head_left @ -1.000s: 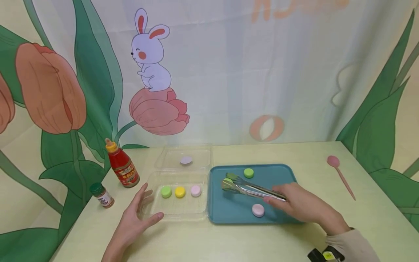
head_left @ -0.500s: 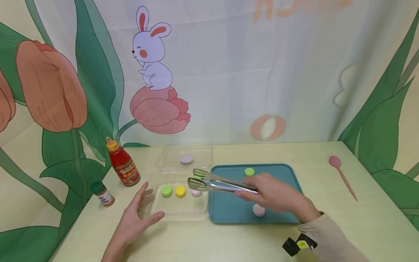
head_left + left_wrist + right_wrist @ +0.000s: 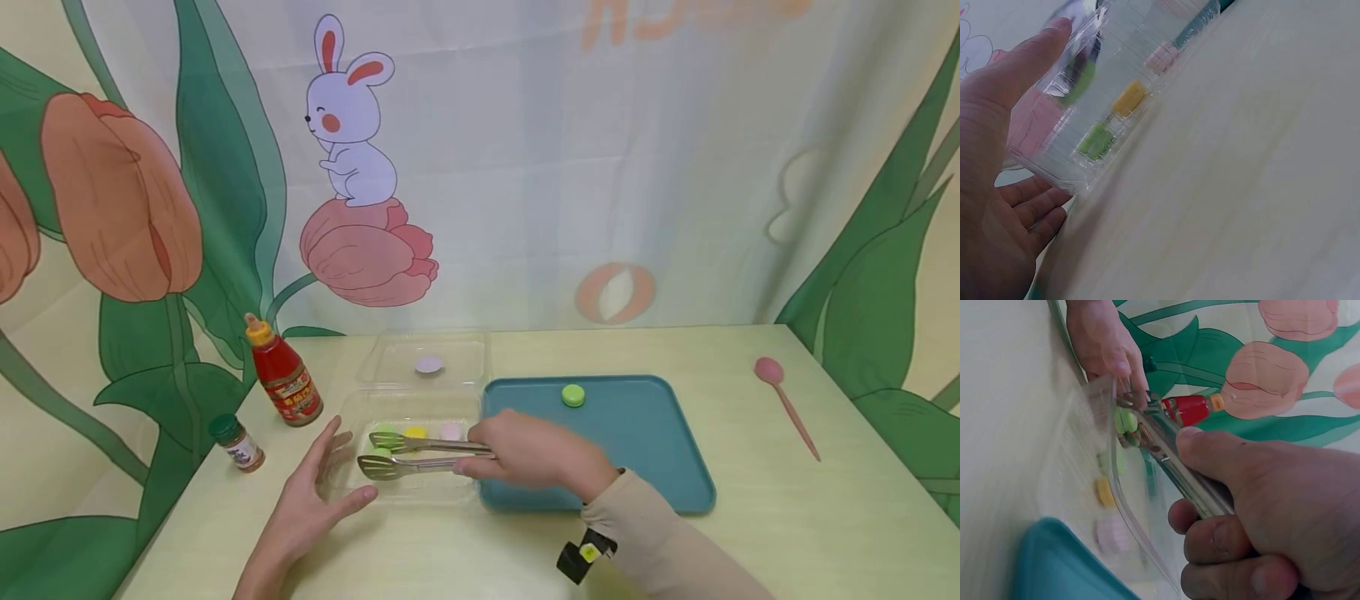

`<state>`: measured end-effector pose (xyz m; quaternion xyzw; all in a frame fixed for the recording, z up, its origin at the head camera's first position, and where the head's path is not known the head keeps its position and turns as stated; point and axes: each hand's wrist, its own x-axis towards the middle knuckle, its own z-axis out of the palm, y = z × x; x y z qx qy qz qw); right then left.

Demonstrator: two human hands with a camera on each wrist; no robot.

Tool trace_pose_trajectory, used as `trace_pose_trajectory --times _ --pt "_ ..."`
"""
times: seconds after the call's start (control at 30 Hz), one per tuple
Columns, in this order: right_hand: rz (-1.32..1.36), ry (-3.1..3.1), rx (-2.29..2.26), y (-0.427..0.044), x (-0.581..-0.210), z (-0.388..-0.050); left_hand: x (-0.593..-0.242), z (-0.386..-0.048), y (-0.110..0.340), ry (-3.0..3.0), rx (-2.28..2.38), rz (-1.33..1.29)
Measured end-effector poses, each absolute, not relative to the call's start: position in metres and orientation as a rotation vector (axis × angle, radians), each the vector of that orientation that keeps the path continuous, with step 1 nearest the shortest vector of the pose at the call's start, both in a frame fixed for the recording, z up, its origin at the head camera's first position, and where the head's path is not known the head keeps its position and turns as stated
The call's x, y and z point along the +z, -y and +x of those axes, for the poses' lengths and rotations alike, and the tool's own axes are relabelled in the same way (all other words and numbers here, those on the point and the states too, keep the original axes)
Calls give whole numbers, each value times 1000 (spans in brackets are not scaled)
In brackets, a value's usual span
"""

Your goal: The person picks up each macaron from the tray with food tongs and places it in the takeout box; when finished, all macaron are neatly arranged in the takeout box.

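Note:
My right hand (image 3: pixel 536 454) grips metal tongs (image 3: pixel 435 444) over a clear plastic box. A green macaron (image 3: pixel 1126 420) sits between the tong tips in the right wrist view, above the box floor. Inside the box (image 3: pixel 442 487), a green macaron (image 3: pixel 1096 140), a yellow macaron (image 3: pixel 1129 98) and a pink macaron (image 3: pixel 1162 57) stand in a row. My left hand (image 3: pixel 307 500) is spread at the box's left front corner, thumb along the front and fingers by the left side. Whether it touches the box, I cannot tell.
Right of the box lies a blue tray (image 3: pixel 645 450) with another green macaron (image 3: pixel 573 395). The box's open lid (image 3: pixel 457 367) lies behind, with a pale oval on it. A red sauce bottle (image 3: pixel 288 379) and a spice jar (image 3: pixel 238 443) stand left; a pink spoon (image 3: pixel 783 404) lies right.
My right hand has carried the tongs and a green macaron left from the tray to over the box. A pink macaron on the tray is now hidden behind my right arm. My left hand stays put.

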<state>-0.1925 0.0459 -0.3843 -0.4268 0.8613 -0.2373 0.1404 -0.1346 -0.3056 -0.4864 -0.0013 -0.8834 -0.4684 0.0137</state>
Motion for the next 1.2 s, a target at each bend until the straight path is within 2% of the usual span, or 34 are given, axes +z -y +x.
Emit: trace_pose_trajectory --times 0.63,1.2 --pt "-1121 -2587 -517 -14 -386 -182 -484 -137 302 2759 -1454 -18" --pt "-1140 -2576 -619 -25 -380 -176 -486 -135 304 2744 -1464 -15"
